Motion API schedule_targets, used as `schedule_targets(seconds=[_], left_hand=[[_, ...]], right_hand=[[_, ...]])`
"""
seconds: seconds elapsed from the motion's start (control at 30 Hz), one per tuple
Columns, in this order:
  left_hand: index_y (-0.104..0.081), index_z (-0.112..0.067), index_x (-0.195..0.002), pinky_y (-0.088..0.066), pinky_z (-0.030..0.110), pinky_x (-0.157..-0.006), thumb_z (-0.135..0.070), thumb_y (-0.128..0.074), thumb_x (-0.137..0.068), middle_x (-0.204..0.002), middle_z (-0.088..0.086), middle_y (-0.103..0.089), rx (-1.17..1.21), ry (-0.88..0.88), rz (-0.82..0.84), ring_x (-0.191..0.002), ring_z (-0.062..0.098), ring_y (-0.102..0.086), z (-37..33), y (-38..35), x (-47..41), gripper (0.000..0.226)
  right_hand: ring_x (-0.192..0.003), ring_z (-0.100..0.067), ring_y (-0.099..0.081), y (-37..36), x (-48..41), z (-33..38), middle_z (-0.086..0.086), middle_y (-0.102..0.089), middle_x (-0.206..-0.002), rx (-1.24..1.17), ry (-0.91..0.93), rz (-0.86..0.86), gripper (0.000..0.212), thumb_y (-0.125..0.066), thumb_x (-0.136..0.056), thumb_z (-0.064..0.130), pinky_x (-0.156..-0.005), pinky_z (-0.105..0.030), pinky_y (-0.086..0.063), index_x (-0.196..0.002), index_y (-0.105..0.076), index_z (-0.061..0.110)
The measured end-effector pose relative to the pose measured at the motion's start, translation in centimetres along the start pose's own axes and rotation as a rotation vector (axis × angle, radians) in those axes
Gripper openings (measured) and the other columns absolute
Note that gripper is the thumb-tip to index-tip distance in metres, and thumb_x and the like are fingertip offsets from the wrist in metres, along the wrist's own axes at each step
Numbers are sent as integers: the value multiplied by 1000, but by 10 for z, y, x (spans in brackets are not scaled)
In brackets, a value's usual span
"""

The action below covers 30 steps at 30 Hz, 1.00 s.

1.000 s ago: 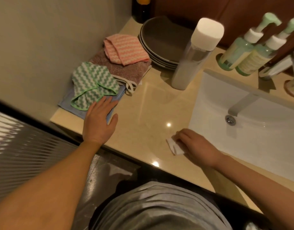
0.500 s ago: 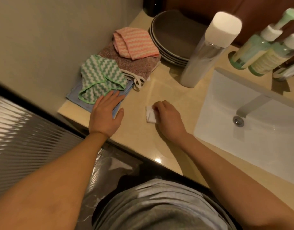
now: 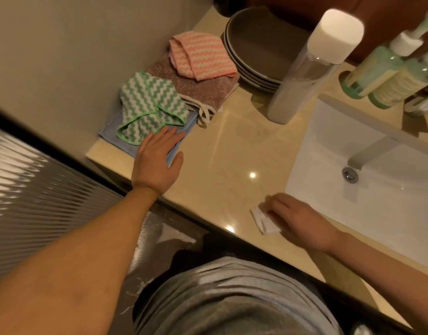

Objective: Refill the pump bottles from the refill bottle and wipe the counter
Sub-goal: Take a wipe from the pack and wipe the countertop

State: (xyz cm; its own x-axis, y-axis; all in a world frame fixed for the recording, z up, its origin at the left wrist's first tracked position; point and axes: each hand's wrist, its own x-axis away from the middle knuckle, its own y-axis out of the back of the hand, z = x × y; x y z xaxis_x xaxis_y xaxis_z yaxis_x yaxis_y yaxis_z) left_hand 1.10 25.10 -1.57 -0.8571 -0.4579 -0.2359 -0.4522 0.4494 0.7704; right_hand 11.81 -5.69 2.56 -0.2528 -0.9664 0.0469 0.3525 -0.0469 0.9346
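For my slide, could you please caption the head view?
Right hand wipes the counter with a white wipe beside the sink; left hand rests on cloths.

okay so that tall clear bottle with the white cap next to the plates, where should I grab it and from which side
Grip the clear bottle around its straight body, below the white cap. It stands upright, and the body looks slim and even enough for one hand to wrap. Come from the front, over the bare counter: plates crowd its left and pump bottles stand to its right.
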Motion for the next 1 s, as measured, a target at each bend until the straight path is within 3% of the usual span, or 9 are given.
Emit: schedule_targets(seconds=[0.2, 0.4, 0.5, 0.67, 0.77, 0.87, 1.0], left_hand=[[-56, -14, -130, -9, 18, -113, -37, -42, -87, -139, 7, -50, -6, -23, -8, -132, 15, -38, 2, 0, 0, 51], [-55, -14, -130, -6, 13, -112, -38, -43, -87, -139, 6, -50, -2, -24, -17, -130, 7, -34, 1, 0, 1, 51], [-55, -15, -131, -8, 16, -113, -40, -42, -87, -139, 5, -49, 5, -14, -13, -132, 10, -34, 1, 0, 1, 52], [-54, -17, -132, -15, 31, -115, -42, -40, -87, -141, 5, -48, 8, -1, -8, -135, 15, -35, 0, 0, 1, 54], [-55, -17, -132, -17, 35, -116, -42, -39, -87, -141, 5, -48, 21, 6, -7, -136, 17, -36, -1, 0, 1, 54], [-55, -16, -131, -16, 33, -115, -42, -40, -86, -140, 5, -49, 49, 0, -16, -134, 14, -35, 0, 0, 0, 54], [-57, -14, -128, -16, 29, -113, -39, -43, -86, -137, 8, -52, 54, -14, -40, -131, 16, -39, 0, 0, 0, 52]], right_hand=[[-76, -31, -54, 4, -76, -31, -16, -56, -92, 4, -297, -252, 15, -49, -95, 11, -65, -35, -42, -99, -57, 0], [-76, -34, -51, -10, -138, -12, -20, -56, -90, 9, -574, -470, 8, -48, -89, 2, -61, -33, -32, -92, -55, 0], [-72, -33, -52, -23, -137, 16, -18, -55, -84, 18, -411, -420, 7, -57, -81, -1, -58, -34, -35, -88, -56, 2], [-74, -32, -54, -38, -101, 57, -15, -56, -85, -55, -66, -166, 26, -66, -69, -2, -55, -37, -46, -94, -59, 3], [-79, -27, -55, -42, -65, 60, -14, -59, -92, -82, 112, -2, 29, -66, -75, 3, -58, -34, -49, -103, -60, 4], [-86, -19, -52, -33, -35, 44, -12, -61, -99, -28, 175, 55, 32, -59, -79, 12, -62, -27, -50, -111, -58, 8], [-73, -22, -58, -13, -34, 13, -11, -62, -89, 24, 95, -33, 24, -43, -86, 19, -58, -28, -48, -104, -55, 8]])
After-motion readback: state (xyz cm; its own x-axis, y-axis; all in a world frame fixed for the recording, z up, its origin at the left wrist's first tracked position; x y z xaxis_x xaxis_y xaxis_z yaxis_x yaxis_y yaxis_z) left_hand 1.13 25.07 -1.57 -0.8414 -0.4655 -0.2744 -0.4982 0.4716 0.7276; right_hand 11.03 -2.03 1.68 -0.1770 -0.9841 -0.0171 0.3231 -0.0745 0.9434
